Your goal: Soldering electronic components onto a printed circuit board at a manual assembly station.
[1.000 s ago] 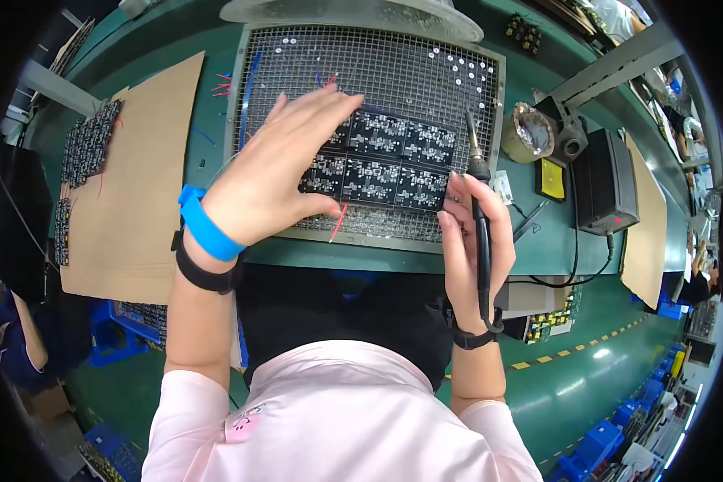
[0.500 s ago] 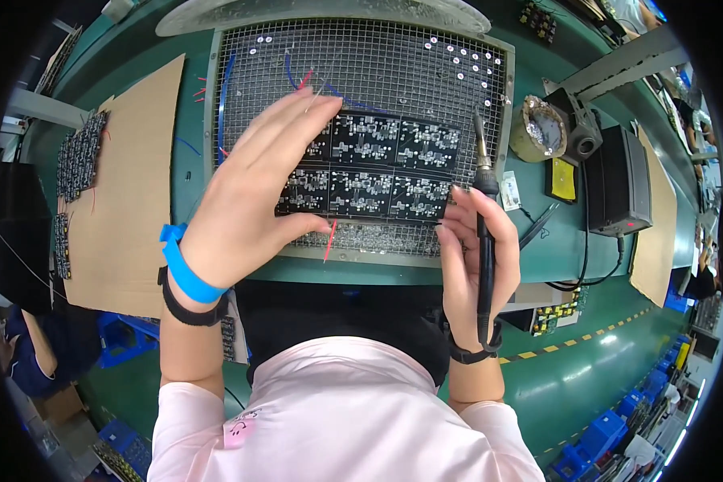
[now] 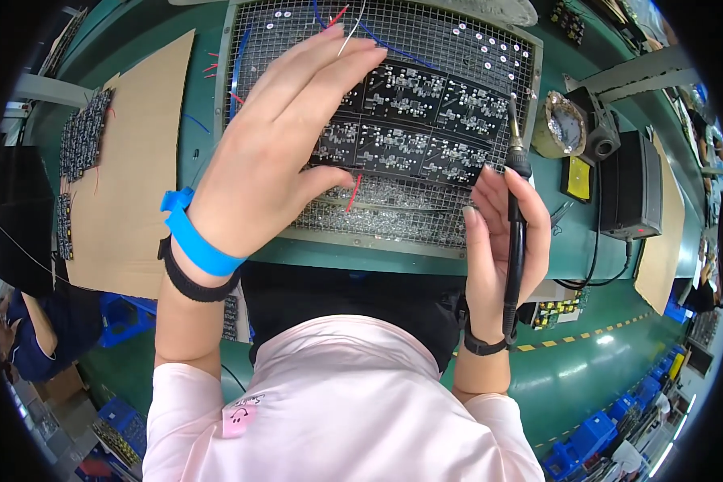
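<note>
A blue wristband (image 3: 205, 245) circles the wrist of our left hand (image 3: 273, 145), which spreads over the left part of the circuit-board panel (image 3: 394, 145), its thumb well apart from its fingers. By that thumb, a red wire (image 3: 354, 193) sticks out at the panel's lower edge. Our right hand (image 3: 498, 233) is closed around a soldering iron (image 3: 516, 233), fingertips near the panel's right corner; the tip points away from us, just off the panel's right end.

Beneath both hands, the panel lies on a metal grid (image 3: 450, 48). Past the left fingertips are a loose blue wire (image 3: 411, 56) and a thin white strand (image 3: 352, 28); we cannot tell whether the fingers pinch the strand. We judge the work partway: one wire is at the board edge, others lie loose, and whether any joint is finished is too small to see.

Beyond the right hand stand a yellow sponge (image 3: 578, 178), a foil-lined pot (image 3: 566, 132) and a black box (image 3: 631, 185). Left of the left hand, more circuit boards (image 3: 84, 132), some with red wires, rest on cardboard (image 3: 136, 185) over the green surface (image 3: 205, 96).
</note>
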A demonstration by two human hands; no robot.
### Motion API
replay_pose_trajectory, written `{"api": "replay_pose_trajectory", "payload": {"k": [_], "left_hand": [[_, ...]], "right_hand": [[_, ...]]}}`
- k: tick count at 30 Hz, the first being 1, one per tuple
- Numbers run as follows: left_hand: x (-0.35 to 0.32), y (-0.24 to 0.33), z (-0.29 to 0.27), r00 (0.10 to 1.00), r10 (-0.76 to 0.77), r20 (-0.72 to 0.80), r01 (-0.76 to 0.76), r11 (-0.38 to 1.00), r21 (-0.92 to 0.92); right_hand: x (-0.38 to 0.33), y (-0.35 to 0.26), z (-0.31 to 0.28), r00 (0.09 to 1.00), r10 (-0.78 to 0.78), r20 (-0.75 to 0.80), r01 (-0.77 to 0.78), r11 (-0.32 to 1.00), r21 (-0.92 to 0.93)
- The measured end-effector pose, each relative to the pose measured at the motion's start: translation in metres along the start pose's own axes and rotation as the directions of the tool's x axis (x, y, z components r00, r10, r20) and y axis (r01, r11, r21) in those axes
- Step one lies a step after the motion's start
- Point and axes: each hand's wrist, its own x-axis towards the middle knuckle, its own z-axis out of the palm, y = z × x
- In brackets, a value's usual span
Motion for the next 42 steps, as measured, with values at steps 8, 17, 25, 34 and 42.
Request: {"api": "replay_pose_trajectory", "payload": {"k": [8, 17, 25, 34, 42], "left_hand": [[0.011, 0.007, -0.014, 0.982, -0.109, 0.154, 0.098, 0.992, 0.075], [0.022, -0.003, -0.007, 0.987, 0.158, 0.012, -0.157, 0.986, -0.048], [0.039, -0.052, 0.04, 0.688, 0.572, -0.446, -0.683, 0.719, -0.13], [0.038, -0.062, 0.048, 0.596, 0.615, -0.517, -0.762, 0.635, -0.123], [0.029, 0.015, -0.009, 0.991, 0.122, 0.055, -0.117, 0.989, -0.088]], "right_hand": [[0.008, -0.009, 0.0, 1.0, 0.022, -0.022, -0.022, 1.0, 0.006], [0.008, -0.01, -0.001, 1.0, 0.014, -0.011, -0.014, 1.0, 0.022], [0.013, -0.01, 0.0, 0.999, -0.025, -0.031, 0.026, 0.999, 0.036], [0.015, -0.009, -0.003, 1.0, -0.025, -0.019, 0.026, 0.998, 0.064], [0.012, -0.006, -0.007, 1.0, 0.002, -0.02, -0.001, 0.998, 0.056]]}}
